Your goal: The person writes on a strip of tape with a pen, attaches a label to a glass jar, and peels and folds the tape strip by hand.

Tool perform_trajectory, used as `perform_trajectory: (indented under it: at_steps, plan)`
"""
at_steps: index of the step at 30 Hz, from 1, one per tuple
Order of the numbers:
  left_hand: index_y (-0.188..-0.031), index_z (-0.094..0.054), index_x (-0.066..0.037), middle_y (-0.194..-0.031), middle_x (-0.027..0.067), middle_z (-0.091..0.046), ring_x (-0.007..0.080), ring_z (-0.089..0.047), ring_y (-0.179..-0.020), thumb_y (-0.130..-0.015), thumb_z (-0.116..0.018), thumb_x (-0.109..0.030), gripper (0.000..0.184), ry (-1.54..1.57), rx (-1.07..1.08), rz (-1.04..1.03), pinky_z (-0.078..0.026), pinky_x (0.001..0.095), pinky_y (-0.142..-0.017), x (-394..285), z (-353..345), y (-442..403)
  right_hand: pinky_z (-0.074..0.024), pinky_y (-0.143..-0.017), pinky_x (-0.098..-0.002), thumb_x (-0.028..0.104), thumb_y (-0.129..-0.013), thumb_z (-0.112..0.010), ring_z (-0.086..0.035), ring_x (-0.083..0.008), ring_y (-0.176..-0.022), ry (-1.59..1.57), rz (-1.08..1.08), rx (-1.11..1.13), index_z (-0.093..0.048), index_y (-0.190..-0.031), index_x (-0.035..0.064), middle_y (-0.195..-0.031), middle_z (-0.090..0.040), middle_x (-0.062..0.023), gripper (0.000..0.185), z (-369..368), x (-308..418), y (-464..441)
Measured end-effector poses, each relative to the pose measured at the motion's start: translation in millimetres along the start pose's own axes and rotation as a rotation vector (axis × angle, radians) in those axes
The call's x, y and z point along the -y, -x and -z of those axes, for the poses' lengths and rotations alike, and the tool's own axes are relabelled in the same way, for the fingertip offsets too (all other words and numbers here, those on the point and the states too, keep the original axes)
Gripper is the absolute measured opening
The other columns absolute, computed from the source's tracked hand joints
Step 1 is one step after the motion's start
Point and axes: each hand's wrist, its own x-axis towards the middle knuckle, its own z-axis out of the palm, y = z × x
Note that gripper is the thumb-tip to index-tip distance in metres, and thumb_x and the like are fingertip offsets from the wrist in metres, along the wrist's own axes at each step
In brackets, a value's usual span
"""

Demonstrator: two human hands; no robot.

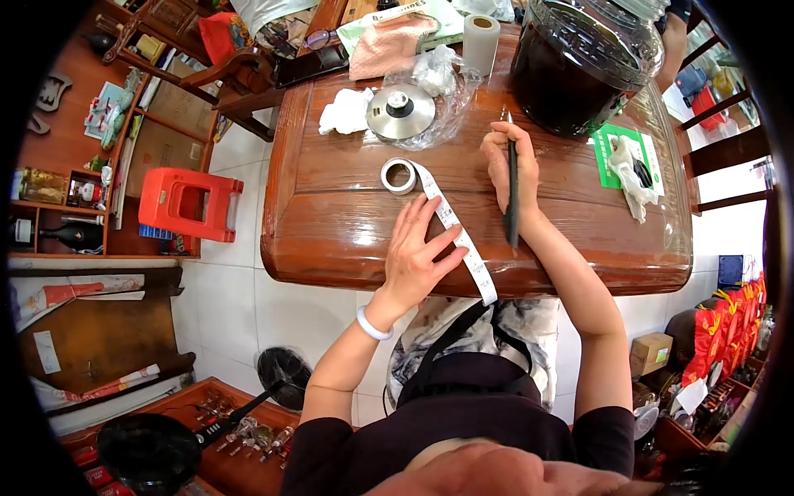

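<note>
My left hand [420, 248] lies with its fingers spread on a white paper strip [478, 269] that bears dark marks. The strip runs from a white roll [399, 176] towards the front edge of the wooden table [331, 240]. To the right, my right hand [511, 165] is closed around a dark pen [513, 194], whose tip points away from me. Behind the roll rests a round metal lid [400, 113] with a knob, between crumpled white tissue [346, 112] and clear plastic wrap [455, 112].
A large glass jar of dark liquid [579, 66] stands at the back right, near a green packet [616, 153]. Further back are a pink cloth [389, 45], a clear roll [480, 45] and a black phone [310, 68]. A red stool [188, 205] stands left of the table.
</note>
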Motion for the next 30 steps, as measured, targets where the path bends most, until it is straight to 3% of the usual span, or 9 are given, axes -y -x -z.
perform_trajectory:
  at_steps: [1,4,6,8,12,15,20,24,30]
  plan:
    - [-0.090,-0.069,-0.006,-0.121,0.0207,-0.052,0.0377,-0.047,-0.116,-0.065,-0.075,-0.019,0.029,-0.009,0.003,-0.008,-0.034,0.0474,-0.099,0.5,-0.1,0.3,-0.0419,-0.057,-0.0211,-0.002,-0.086,-0.055,-0.049,-0.0073,-0.063,0.062,0.030,0.040,-0.042,-0.121,0.0055,-0.086,-0.058,-0.0030,0.039,1.6,-8.4,0.6]
    - [-0.091,-0.069,-0.005,-0.118,0.0194,-0.054,0.0371,-0.047,-0.116,-0.066,-0.075,-0.019,0.030,-0.018,0.002,-0.020,-0.034,0.0469,-0.099,-0.2,-0.2,-0.3,-0.0427,-0.060,-0.0216,-0.004,-0.085,-0.053,-0.051,-0.0081,-0.066,0.034,0.140,0.068,-0.040,-0.123,0.0059,-0.098,-0.060,-0.0065,0.041,1.0,-5.8,-1.1]
    - [-0.091,-0.068,-0.004,-0.117,0.0191,-0.055,0.0368,-0.048,-0.116,-0.066,-0.075,-0.019,0.031,-0.020,0.000,-0.025,-0.034,0.0468,-0.099,-0.3,-0.4,-0.4,-0.0391,-0.052,-0.0183,-0.006,-0.087,-0.045,-0.044,-0.0033,-0.062,-0.012,0.116,0.126,-0.038,-0.125,0.0048,-0.108,-0.054,-0.0068,0.040,5.6,-6.1,-2.8]
    - [-0.098,-0.065,0.000,-0.116,0.0188,-0.056,0.0362,-0.048,-0.115,-0.066,-0.076,-0.019,0.040,-0.013,-0.003,-0.018,-0.035,0.0465,-0.099,0.4,-0.2,-0.8,-0.0441,-0.062,-0.0216,-0.003,-0.086,-0.052,-0.054,-0.0074,-0.069,0.039,0.131,0.076,-0.038,-0.123,0.0037,-0.104,-0.059,-0.0076,0.041,10.1,-2.1,-5.2]
    - [-0.111,-0.057,0.004,-0.117,0.0183,-0.056,0.0358,-0.050,-0.113,-0.064,-0.078,-0.017,0.056,0.008,-0.035,-0.009,-0.036,0.0450,-0.099,-3.2,-0.5,-2.3,-0.0426,-0.057,-0.0199,-0.002,-0.085,-0.054,-0.051,-0.0054,-0.062,-0.122,-0.014,-0.005,-0.041,-0.121,0.0032,-0.098,-0.061,-0.0057,0.038,14.4,6.2,-9.6]
    - [-0.128,-0.041,0.003,-0.120,0.0181,-0.055,0.0323,-0.054,-0.109,-0.061,-0.080,-0.011,0.079,0.049,-0.044,0.057,-0.041,0.0381,-0.096,-4.4,-1.3,-1.0,-0.0441,-0.060,-0.0209,-0.003,-0.084,-0.054,-0.054,-0.0062,-0.065,-0.060,-0.056,0.003,-0.043,-0.120,0.0022,-0.090,-0.062,-0.0048,0.038,15.3,0.8,-9.8]
    - [-0.133,-0.034,0.003,-0.124,0.0197,-0.052,0.0274,-0.053,-0.113,-0.063,-0.079,-0.009,0.084,0.125,-0.013,0.140,-0.044,0.0336,-0.093,-4.6,-2.7,0.7,-0.0458,-0.062,-0.0252,0.004,-0.084,-0.052,-0.061,-0.0138,-0.066,0.087,-0.123,0.030,-0.046,-0.116,0.0003,-0.081,-0.066,-0.0103,0.033,17.2,3.9,-9.7]
    - [-0.134,-0.032,0.003,-0.127,0.0198,-0.049,0.0260,-0.048,-0.119,-0.063,-0.079,-0.006,0.085,0.247,-0.024,0.205,-0.040,0.0333,-0.098,-6.0,-3.5,2.2,-0.0435,-0.055,-0.0261,0.015,-0.086,-0.055,-0.060,-0.0157,-0.056,0.171,-0.154,0.083,-0.055,-0.101,0.0004,-0.063,-0.064,-0.0074,0.021,18.0,-0.9,-9.3]
    - [-0.135,-0.028,0.003,-0.131,0.0212,-0.045,0.0280,-0.044,-0.123,-0.063,-0.077,0.002,0.087,0.350,-0.077,0.176,-0.036,0.0353,-0.102,-2.1,-5.0,6.8,-0.0413,-0.050,-0.0274,0.024,-0.087,-0.056,-0.054,-0.0133,-0.050,0.075,-0.160,0.088,-0.057,-0.089,0.0014,-0.057,-0.061,-0.0052,0.023,17.9,5.2,-8.3]
